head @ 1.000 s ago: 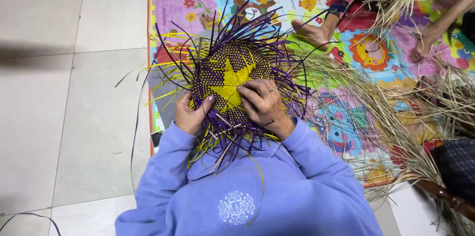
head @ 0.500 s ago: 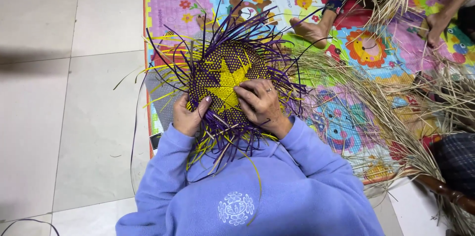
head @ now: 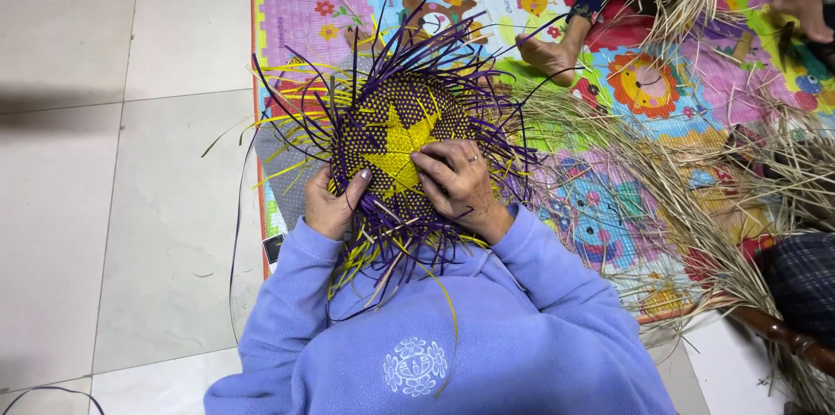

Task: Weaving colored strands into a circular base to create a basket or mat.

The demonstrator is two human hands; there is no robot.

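A round woven piece [head: 391, 132] of purple and yellow strips, with a yellow star at its centre, rests in front of my chest. Loose purple and yellow strip ends stick out all around it. My left hand [head: 335, 202] grips its lower left edge, thumb on top. My right hand [head: 457, 180] lies flat on its lower right part, fingers pressing the weave, a ring on one finger. Both arms wear lilac sleeves.
A colourful children's foam mat [head: 539, 23] lies on the pale tiled floor [head: 104, 206]. Heaps of dry straw [head: 696, 206] cover its right side. Another person's bare foot [head: 548, 56] rests on the mat beyond the weave. A wooden leg [head: 783, 337] shows lower right.
The view has shifted slightly, so the woven piece sits a little higher and farther right. My hands keep the same hold; the right fingers have shifted slightly on the weave.
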